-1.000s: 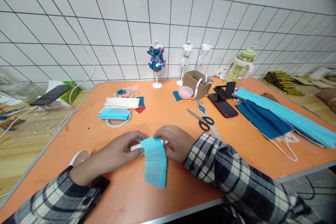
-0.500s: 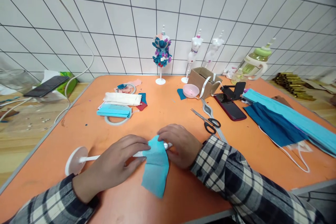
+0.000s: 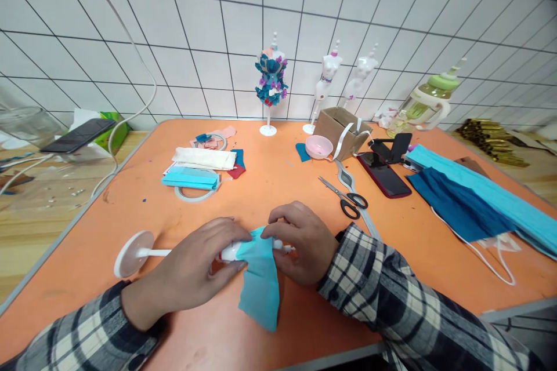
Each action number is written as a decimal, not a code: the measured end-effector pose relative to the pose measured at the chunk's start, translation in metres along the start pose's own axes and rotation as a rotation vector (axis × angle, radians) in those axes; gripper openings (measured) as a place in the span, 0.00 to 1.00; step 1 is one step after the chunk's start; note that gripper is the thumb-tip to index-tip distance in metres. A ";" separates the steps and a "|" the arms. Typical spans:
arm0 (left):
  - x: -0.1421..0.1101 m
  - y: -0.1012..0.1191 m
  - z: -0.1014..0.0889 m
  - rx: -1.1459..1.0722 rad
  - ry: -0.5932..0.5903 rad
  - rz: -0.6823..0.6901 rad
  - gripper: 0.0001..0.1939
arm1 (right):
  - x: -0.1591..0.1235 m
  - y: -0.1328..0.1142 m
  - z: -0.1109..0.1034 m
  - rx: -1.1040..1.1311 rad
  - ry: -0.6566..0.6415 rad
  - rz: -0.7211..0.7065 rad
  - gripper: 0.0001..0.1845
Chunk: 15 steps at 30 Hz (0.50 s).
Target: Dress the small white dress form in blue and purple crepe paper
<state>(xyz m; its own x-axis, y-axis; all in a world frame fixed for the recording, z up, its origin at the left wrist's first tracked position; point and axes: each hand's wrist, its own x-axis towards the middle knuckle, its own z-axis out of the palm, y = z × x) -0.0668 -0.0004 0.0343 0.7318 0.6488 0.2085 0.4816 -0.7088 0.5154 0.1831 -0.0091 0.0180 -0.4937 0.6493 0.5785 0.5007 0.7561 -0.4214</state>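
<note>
Cloth (image 3: 261,298): light blue, laid across the mannequin's upper body, its loose end hanging towards me over the table (image 3: 204,339); some creases run across it.
Mannequin (image 3: 229,252): lying on its side between my hands, neck end to my right, stem (image 3: 157,253) and round base (image 3: 134,254) out past my left wrist.
Left hand (image 3: 202,266): curled narrow around the mannequin below the cloth, fingers over the top, thumb underneath, fingertips at the cloth's edge. I think this grip should do the steadying, firm enough that the body doesn't roll.
Right hand (image 3: 304,243): bent in close, fingertips on the cloth's top edge, thumb near the neck. I'd judge a light pinch best here; hard pulling could skew or tear so thin a piece.
Creases: better smoothed from the held edge outward, I reckon, with the edge square to the body.
Loose end: worth leaving free of my wrists, so nothing drags the cloth off line.
Scissors (image 3: 343,197): closed or nearly so, beyond my right hand, near the grey strip (image 3: 369,223), handles towards me.
Bowl (image 3: 319,146): pink, beside the box (image 3: 337,133), well apart from my hands.
</note>
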 end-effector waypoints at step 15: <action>0.003 0.011 0.007 0.054 0.080 -0.015 0.13 | 0.002 -0.006 -0.003 -0.026 -0.146 0.172 0.15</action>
<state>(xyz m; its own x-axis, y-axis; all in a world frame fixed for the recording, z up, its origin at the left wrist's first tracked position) -0.0560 -0.0080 0.0351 0.6844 0.6780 0.2681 0.5192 -0.7114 0.4736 0.1812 -0.0127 0.0239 -0.4962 0.7750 0.3914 0.6040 0.6319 -0.4856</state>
